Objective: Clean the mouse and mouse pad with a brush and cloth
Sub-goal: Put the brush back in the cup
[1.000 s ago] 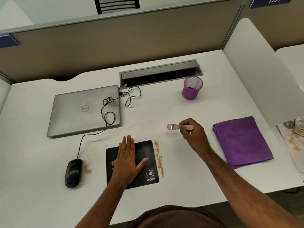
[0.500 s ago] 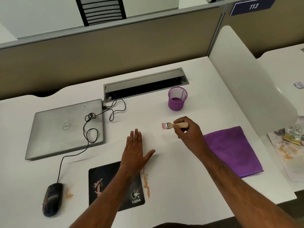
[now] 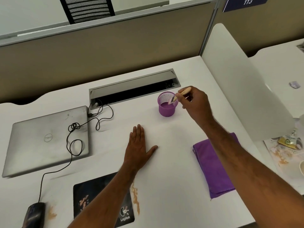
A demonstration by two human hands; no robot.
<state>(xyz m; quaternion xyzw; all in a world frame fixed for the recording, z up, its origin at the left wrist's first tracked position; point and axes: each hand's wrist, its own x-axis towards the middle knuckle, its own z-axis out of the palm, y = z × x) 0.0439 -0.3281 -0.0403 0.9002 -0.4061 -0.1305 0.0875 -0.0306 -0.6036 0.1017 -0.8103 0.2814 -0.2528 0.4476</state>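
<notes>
Purple mesh cup [image 3: 167, 106] is the target: the right hand [image 3: 196, 105] pinches the brush [image 3: 180, 94], bristles down at its rim. Lower it straight, then let go (gently). Left hand [image 3: 138, 148] lies flat on the desk [image 3: 172, 178]; mouse pad [image 3: 92, 195] waits near.

A white desk [image 3: 172, 162] fills the frame's centre, bounded along the top by a beige partition [image 3: 115, 46]. A white divider panel [image 3: 238, 83] stands at right; a black slatted chair [image 3: 87, 9] is seen at upper left.

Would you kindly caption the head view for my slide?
Right hand lowers brush into purple mesh cup; left hand flat on desk.
</notes>
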